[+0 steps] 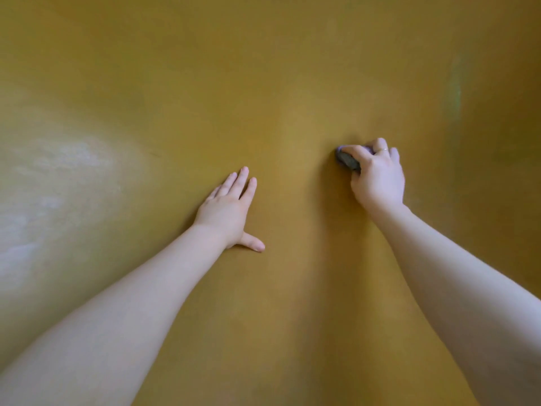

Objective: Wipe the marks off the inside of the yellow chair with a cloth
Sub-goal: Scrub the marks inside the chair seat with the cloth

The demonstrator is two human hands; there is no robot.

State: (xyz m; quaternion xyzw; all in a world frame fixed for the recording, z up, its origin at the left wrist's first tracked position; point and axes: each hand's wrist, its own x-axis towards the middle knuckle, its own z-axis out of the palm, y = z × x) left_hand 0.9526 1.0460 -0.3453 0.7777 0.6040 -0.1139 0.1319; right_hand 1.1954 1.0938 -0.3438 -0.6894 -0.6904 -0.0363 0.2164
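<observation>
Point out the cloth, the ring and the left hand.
cloth (347,161), head view, dark exposed edge.
ring (385,149), head view, band on right finger.
left hand (227,213), head view, back of hand.

Both forearms are bare all the way to the bottom edge of the shot, so no sleeves, no watch, no bracelets. The left hand has nothing on it, nails look short and plain. The right hand has one thin ring on one of its fingers, light and shiny, can't tell which finger exactly. No gloves on either one.
</observation>
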